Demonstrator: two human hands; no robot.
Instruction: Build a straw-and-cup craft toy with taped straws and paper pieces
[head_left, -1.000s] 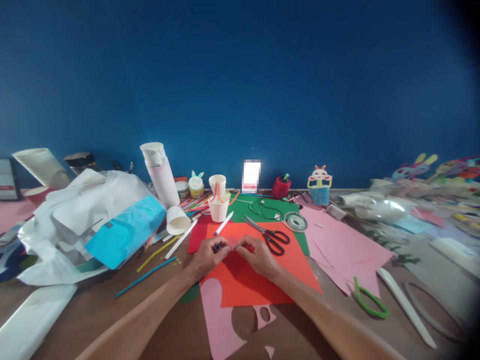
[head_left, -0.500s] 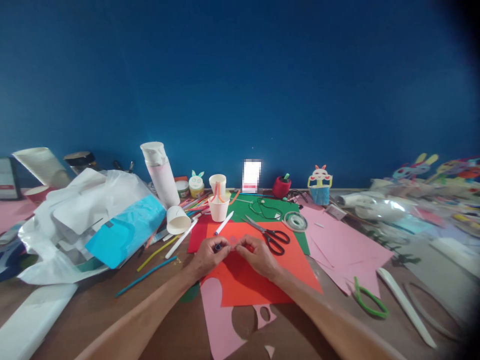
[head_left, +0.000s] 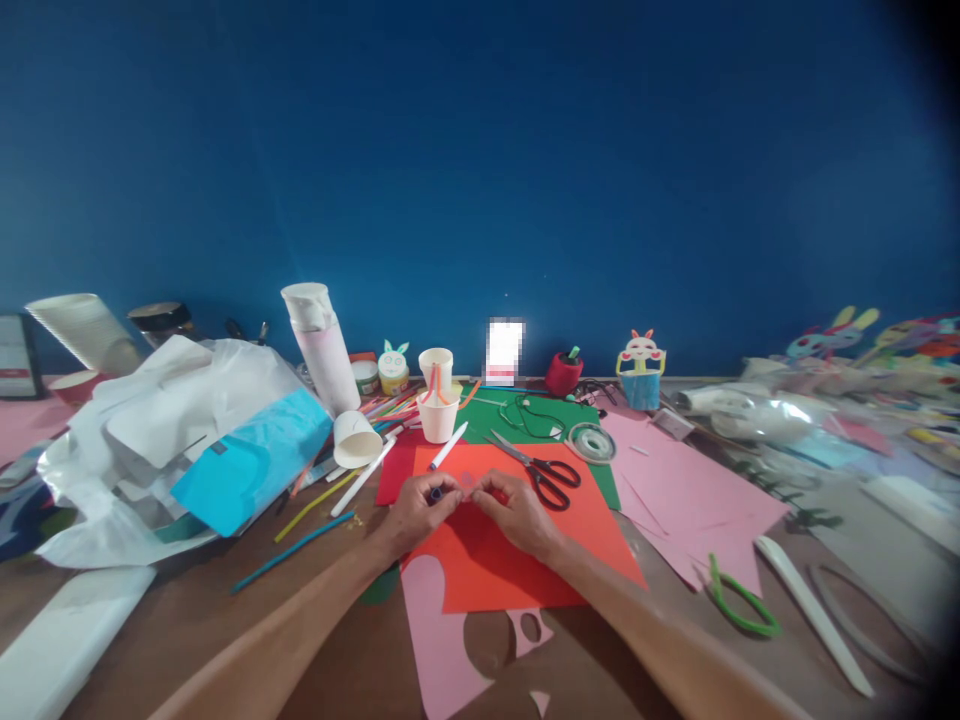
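My left hand (head_left: 424, 512) and my right hand (head_left: 517, 508) are close together above an orange sheet (head_left: 517, 580). Between their fingertips is a small pinkish piece (head_left: 466, 484), pinched from both sides; its exact shape is too small to tell. A dark pen cap (head_left: 435, 494) shows in the curled fingers of my left hand. Black-handled scissors (head_left: 551, 482) lie on the sheet beside my right hand. A white marker (head_left: 448, 446) rests just beyond my left hand. Two stacked paper cups (head_left: 437, 418) with orange strips stand behind it.
Pipe cleaners (head_left: 292, 552) and a tipped paper cup (head_left: 357, 440) lie left, near a plastic bag (head_left: 97, 500). At the right are pink sheets (head_left: 690, 500), a tape roll (head_left: 592, 443) and a green pipe cleaner loop (head_left: 739, 620). Cut pink paper (head_left: 442, 660) lies in front.
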